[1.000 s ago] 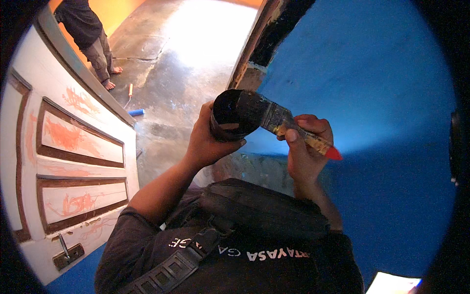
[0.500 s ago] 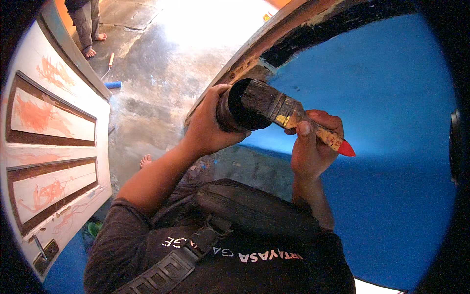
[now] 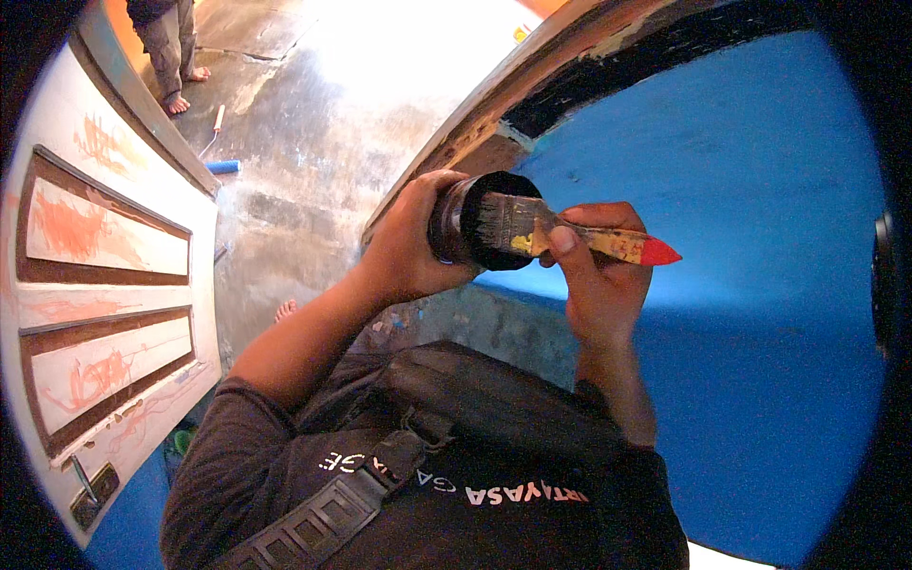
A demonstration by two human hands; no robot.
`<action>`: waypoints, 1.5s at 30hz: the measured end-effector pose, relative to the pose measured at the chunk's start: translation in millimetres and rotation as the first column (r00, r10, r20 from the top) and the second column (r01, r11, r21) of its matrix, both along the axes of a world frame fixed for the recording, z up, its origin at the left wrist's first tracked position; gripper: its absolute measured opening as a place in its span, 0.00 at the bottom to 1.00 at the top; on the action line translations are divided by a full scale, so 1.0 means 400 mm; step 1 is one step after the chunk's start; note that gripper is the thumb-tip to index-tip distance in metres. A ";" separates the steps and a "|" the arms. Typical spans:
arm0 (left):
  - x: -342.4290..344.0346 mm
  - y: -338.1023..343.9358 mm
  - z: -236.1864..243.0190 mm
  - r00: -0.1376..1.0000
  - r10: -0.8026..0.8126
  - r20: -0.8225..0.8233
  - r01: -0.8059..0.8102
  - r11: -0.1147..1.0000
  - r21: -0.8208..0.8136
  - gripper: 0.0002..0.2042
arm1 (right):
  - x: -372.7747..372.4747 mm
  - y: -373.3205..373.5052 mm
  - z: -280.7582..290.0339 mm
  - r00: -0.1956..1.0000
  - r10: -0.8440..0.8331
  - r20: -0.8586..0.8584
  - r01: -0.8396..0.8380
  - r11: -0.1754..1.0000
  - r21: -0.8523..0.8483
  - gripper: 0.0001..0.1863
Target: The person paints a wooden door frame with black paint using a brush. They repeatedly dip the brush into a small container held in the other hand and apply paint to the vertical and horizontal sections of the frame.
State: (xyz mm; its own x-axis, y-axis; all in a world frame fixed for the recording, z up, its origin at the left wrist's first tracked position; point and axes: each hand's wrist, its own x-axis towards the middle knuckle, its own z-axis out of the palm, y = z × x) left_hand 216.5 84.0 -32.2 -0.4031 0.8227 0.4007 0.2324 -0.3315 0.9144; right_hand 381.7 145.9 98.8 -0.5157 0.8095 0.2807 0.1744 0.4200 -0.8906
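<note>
My left hand is wrapped round a dark paint can, its open mouth tipped toward my right side. Black shows inside it, but how much paint it holds I cannot tell. Between thumb and fingers, my right hand grips a flat paintbrush by its worn yellowish handle, which ends in a red tip. The brush's dark, paint-coated bristles reach into the can's mouth, against or close to the inner rim.
A blue wall with a frame partly painted black stands on my right. At left is a white door with orange smears and a metal handle. A blue paint roller lies on the concrete floor; a barefoot person stands beyond it.
The brush has swung from lying across the can's mouth to dipping its bristles inside. The can has moved slightly right and turned more toward the brush.
</note>
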 end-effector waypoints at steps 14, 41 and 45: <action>-0.015 -0.023 -0.006 0.999 -0.039 -0.010 0.039 0.998 -0.042 0.43 | 0.030 0.032 0.064 0.916 0.224 0.332 -0.386 0.715 0.583 0.15; -0.117 -0.085 -0.006 0.994 0.100 -0.053 -0.106 0.986 -0.132 0.45 | -0.059 0.095 -0.012 0.986 -0.168 -0.006 0.105 0.590 0.801 0.15; -0.120 -0.076 -0.010 0.997 0.074 -0.027 -0.076 0.993 -0.085 0.45 | -0.076 0.121 0.014 0.977 -0.206 -0.059 0.150 0.461 0.875 0.14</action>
State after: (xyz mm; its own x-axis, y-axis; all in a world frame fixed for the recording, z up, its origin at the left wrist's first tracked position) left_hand 168.3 53.6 -36.3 -0.4558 0.8226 0.3400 0.2757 -0.2327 0.9326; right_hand 351.5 194.5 104.4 -0.4253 0.2371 0.8735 0.3700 0.9263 -0.0713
